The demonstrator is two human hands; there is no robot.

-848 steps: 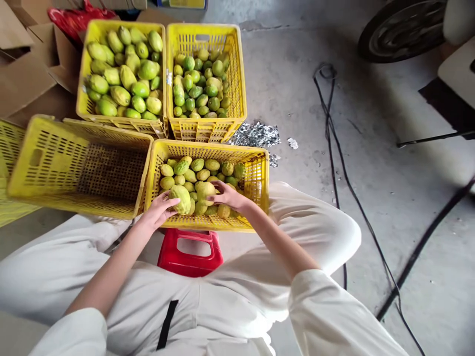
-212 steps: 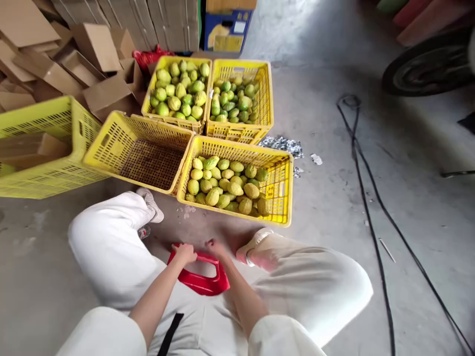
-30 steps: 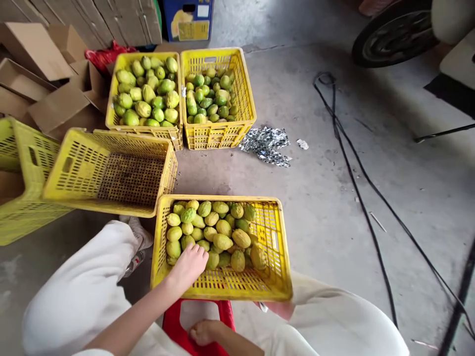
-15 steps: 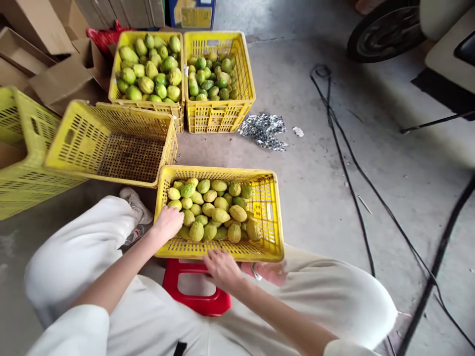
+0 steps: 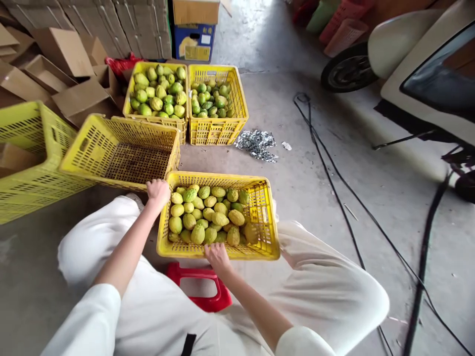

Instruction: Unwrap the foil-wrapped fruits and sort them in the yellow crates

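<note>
the near crate (image 5: pixel 265 217) is showing bright yellow with a slotted lattice on its walls, and the fruit (image 5: pixel 208 215) in it is running from yellow-green to dull yellow. the empty crate (image 5: pixel 92 143) is glowing the same yellow over a brownish perforated floor. the two far crates (image 5: pixel 218 131) are carrying greener fruit. the stool (image 5: pixel 200 291) is showing red. the trousers (image 5: pixel 334 291) and sleeves are looking off-white. the floor (image 5: pixel 315 198) is lying grey under black cables (image 5: pixel 334 178).
</note>
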